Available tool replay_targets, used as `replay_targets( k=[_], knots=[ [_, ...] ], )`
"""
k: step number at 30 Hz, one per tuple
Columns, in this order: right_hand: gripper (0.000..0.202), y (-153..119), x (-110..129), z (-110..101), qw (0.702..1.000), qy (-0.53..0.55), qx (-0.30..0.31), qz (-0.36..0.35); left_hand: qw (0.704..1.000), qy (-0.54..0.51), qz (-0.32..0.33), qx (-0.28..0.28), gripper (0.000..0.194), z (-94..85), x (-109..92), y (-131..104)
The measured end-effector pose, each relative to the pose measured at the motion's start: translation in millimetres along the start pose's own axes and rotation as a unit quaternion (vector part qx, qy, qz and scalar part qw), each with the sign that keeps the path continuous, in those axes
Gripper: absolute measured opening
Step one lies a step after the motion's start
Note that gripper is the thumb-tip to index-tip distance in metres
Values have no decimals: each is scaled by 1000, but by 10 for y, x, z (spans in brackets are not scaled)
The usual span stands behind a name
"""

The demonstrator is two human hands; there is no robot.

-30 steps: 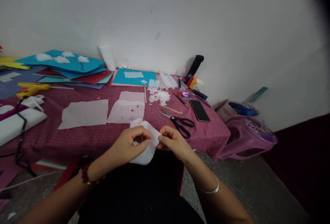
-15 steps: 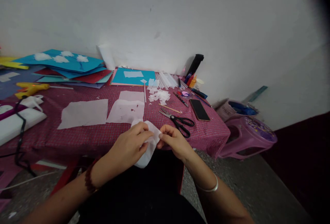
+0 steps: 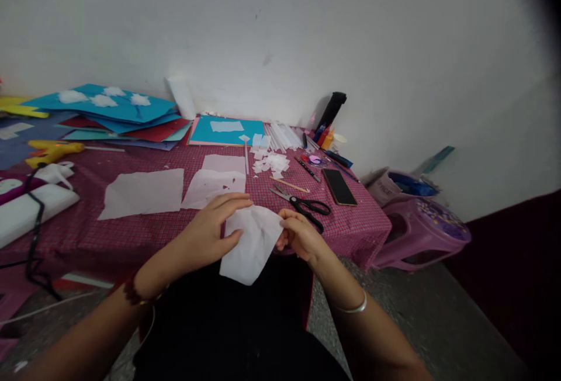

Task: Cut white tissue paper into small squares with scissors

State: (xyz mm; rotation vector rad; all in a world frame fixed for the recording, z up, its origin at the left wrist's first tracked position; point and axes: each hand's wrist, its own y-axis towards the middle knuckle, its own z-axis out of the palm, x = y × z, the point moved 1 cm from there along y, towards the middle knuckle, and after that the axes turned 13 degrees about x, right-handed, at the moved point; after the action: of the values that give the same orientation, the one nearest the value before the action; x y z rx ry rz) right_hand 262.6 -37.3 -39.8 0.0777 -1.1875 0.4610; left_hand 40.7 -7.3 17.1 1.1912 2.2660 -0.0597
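A thin white tissue sheet (image 3: 252, 243), lightly creased, hangs spread between my hands at the table's front edge. My right hand (image 3: 300, 234) pinches its upper right corner between thumb and fingers. At the sheet's left side is my left hand (image 3: 213, 223), its fingers stretched along the top edge and its thumb lying apart from them against the paper. Black-handled scissors (image 3: 300, 201) rest with their blades parted just beyond my right hand. Larger white sheets (image 3: 144, 193) lie flat to the left, and a heap of small white paper pieces (image 3: 272, 163) is farther back.
A phone (image 3: 339, 186) lies near the right end of the checked tablecloth (image 3: 350, 223). To the left are a yellow glue gun (image 3: 52, 152), a black cable (image 3: 37, 217) and stacked coloured papers (image 3: 131, 124). A pink stool (image 3: 416, 235) stands right of the table.
The tissue sheet has opened out from a bunched shape. My left hand has moved left and its fingers have straightened; my right hand has shifted slightly right, still holding the corner.
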Motion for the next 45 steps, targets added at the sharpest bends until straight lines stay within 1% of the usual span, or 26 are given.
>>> replay_targets(
  k=[2, 4, 5, 7, 9, 10, 14, 17, 20, 22, 24, 26, 29, 31, 33, 34, 35, 36, 37, 38, 39, 40, 41, 42, 43, 45],
  knots=[
    [14, 3, 0, 1, 1000, -11, 4, 5, 996, 14, 35, 79, 61, -47, 31, 100],
    [14, 1, 6, 13, 1000, -25, 7, 10, 987, 26, 75, 142, 68, -85, 73, 234],
    [14, -2, 9, 18, 999, -32, 6, 11, 981, 32, 91, 166, 65, -98, 95, 302],
    [14, -10, 10, 17, 999, -45, 4, 14, 975, 40, 109, 190, 45, -112, 128, 412],
    [15, -21, 7, -3, 998, -55, 6, 18, 976, 53, 115, 178, 17, -121, 133, 456],
    [15, -29, 8, -17, 998, -59, 8, 20, 978, 61, 120, 160, 8, -128, 122, 449],
    [18, -60, 102, -40, 997, -72, 33, 22, 973, 118, 176, 91, 12, -157, 15, 295],
    [24, -57, 296, 27, 991, -102, 82, -1, 949, 203, 227, 80, 20, -146, -61, 185],
    [28, 1, 466, 125, 965, -196, 171, -25, 917, 274, 282, 62, 22, -100, -99, 146],
    [23, 71, 489, 169, 943, -264, 202, -18, 902, 300, 304, 55, 18, -53, -112, 137],
    [18, 140, 440, 196, 927, -316, 204, -3, 894, 314, 316, 44, 17, 5, -121, 106],
    [16, 171, 364, 218, 923, -339, 182, 4, 891, 316, 324, 26, 18, 74, -126, 27],
    [14, 95, 308, 248, 927, -356, 113, -21, 900, 289, 326, 31, 20, 203, -127, -176],
    [12, -20, 340, 262, 921, -383, 65, -43, 921, 235, 304, 62, 20, 301, -120, -314],
    [9, -144, 406, 272, 908, -415, 34, -54, 961, 122, 217, 120, 13, 400, -95, -398],
    [8, -199, 443, 279, 902, -428, 24, -57, 976, 33, 145, 157, 12, 447, -75, -414],
    [8, -248, 476, 289, 896, -440, 18, -59, 976, -81, 65, 194, 17, 491, -52, -414],
    [8, -290, 503, 303, 890, -452, 15, -61, 952, -211, -11, 221, 25, 529, -33, -402],
    [9, -327, 523, 320, 884, -463, 13, -62, 906, -343, -70, 238, 36, 560, -22, -378],
    [9, -360, 533, 341, 879, -473, 11, -61, 847, -462, -110, 241, 47, 578, -20, -344],
    [9, -391, 536, 364, 873, -484, 11, -59, 786, -557, -135, 233, 56, 583, -26, -302],
    [10, -421, 532, 388, 868, -494, 12, -54, 734, -625, -150, 220, 64, 575, -38, -255],
    [10, -449, 525, 411, 863, -503, 13, -50, 697, -667, -162, 209, 70, 557, -54, -207],
    [11, -477, 516, 433, 858, -511, 14, -47, 677, -686, -174, 201, 73, 531, -73, -159],
    [11, -500, 507, 452, 855, -516, 16, -44, 670, -691, -188, 197, 74, 497, -93, -112],
    [11, -527, 495, 479, 854, -518, 19, -48, 685, -671, -208, 193, 66, 407, -134, -21]
  ],
)
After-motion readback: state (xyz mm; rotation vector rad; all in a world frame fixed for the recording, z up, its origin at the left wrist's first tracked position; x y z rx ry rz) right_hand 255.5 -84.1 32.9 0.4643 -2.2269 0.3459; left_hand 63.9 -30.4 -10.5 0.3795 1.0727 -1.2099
